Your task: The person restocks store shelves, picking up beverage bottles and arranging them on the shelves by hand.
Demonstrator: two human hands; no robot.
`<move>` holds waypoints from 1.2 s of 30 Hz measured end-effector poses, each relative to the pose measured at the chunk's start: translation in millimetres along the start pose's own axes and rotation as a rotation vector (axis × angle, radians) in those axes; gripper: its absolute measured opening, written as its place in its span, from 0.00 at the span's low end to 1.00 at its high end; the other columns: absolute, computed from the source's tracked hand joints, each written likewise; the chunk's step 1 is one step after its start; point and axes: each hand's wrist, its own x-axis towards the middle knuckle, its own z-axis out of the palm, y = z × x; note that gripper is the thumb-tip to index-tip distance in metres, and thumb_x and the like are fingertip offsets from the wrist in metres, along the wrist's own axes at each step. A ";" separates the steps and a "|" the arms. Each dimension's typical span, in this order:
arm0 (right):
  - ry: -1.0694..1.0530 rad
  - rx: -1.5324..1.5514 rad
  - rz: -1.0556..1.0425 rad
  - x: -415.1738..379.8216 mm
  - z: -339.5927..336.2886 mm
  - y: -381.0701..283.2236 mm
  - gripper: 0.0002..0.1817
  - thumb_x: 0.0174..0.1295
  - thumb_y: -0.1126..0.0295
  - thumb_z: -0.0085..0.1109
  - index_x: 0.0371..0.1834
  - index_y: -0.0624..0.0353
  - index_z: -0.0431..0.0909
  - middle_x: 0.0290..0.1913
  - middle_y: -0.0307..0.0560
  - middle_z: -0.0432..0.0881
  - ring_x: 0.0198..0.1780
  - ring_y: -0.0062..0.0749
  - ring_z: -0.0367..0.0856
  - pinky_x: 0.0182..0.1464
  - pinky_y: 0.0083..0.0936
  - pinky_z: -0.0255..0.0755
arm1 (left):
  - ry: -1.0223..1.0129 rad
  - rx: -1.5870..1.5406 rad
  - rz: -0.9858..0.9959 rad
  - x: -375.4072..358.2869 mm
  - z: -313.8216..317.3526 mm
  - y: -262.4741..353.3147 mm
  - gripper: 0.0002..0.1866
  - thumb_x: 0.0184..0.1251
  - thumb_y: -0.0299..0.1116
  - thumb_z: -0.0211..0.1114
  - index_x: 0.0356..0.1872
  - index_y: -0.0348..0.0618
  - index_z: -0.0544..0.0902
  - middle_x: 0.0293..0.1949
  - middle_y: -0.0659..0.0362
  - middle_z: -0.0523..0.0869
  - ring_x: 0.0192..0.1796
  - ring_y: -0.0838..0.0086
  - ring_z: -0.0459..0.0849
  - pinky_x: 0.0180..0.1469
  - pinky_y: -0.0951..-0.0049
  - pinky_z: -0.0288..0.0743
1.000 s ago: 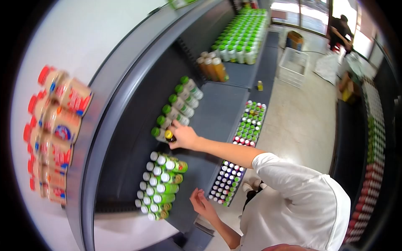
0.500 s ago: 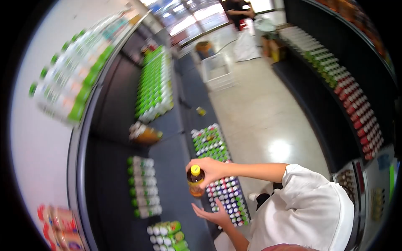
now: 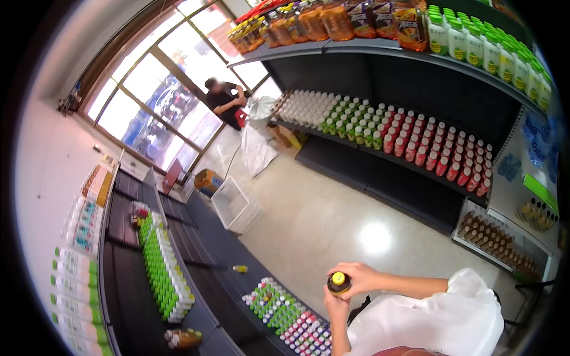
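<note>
A dark bottle with a yellow cap (image 3: 339,286) is in front of my white shirt, seen from above. My right hand (image 3: 363,280) is closed around its side, the fingers curled over the far edge. My left hand (image 3: 336,304) grips the same bottle from the near side, with its fingers against the left side. Most of the bottle's body is hidden beneath the cap and behind my hands. Below and left of my hands, rows of small bottles with white, green and red colours (image 3: 291,317) stand on the low shelf.
A small yellow-capped bottle (image 3: 240,269) lies on the low dark shelf (image 3: 208,237). A white crate (image 3: 234,204) stands on the floor. Across the aisle, a shelf (image 3: 380,155) carries red and green bottles (image 3: 415,142). A seated person (image 3: 225,101) is near the glass doors.
My view has swung right, away from the left shelf. The bottle has come back from over the shelf toward my body. My left hand, open before, has closed onto it.
</note>
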 end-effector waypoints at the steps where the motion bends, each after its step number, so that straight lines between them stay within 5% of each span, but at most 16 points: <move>1: 0.084 -0.014 0.057 -1.7 -15.4 5.0 0.34 0.44 0.59 0.80 0.59 0.53 0.82 0.50 0.48 0.86 0.49 0.45 0.88 0.50 0.35 0.83 | -0.058 -0.037 0.002 12.9 12.8 3.7 0.30 0.54 0.32 0.81 0.57 0.39 0.77 0.48 0.45 0.87 0.51 0.50 0.89 0.52 0.58 0.82; 8: 0.334 -0.026 0.146 29.6 -73.7 31.5 0.35 0.46 0.58 0.79 0.61 0.52 0.81 0.52 0.47 0.85 0.48 0.44 0.88 0.51 0.35 0.83 | -0.307 -0.015 0.110 113.8 55.7 9.1 0.29 0.54 0.30 0.81 0.54 0.39 0.76 0.46 0.45 0.88 0.51 0.50 0.89 0.51 0.58 0.82; 21: 0.292 -0.102 0.304 249.7 -95.7 109.9 0.35 0.44 0.54 0.84 0.56 0.56 0.84 0.50 0.51 0.88 0.52 0.42 0.88 0.58 0.34 0.81 | -0.520 -0.179 0.035 350.9 44.3 -60.7 0.31 0.54 0.35 0.83 0.58 0.40 0.76 0.52 0.45 0.87 0.58 0.48 0.86 0.57 0.56 0.80; 28: 0.390 -0.207 0.101 377.1 -134.0 130.6 0.36 0.41 0.56 0.87 0.54 0.60 0.84 0.47 0.51 0.87 0.50 0.44 0.88 0.56 0.35 0.80 | -0.476 0.162 0.394 508.7 16.3 -32.4 0.34 0.57 0.34 0.79 0.64 0.40 0.73 0.57 0.44 0.83 0.60 0.46 0.82 0.58 0.51 0.79; 36: 0.305 -0.092 0.157 458.3 -174.9 221.5 0.36 0.40 0.59 0.88 0.54 0.61 0.86 0.48 0.48 0.90 0.48 0.31 0.90 0.55 0.29 0.83 | -0.639 0.080 0.378 601.3 42.8 -80.6 0.34 0.66 0.42 0.75 0.68 0.40 0.71 0.57 0.43 0.83 0.61 0.45 0.81 0.61 0.52 0.77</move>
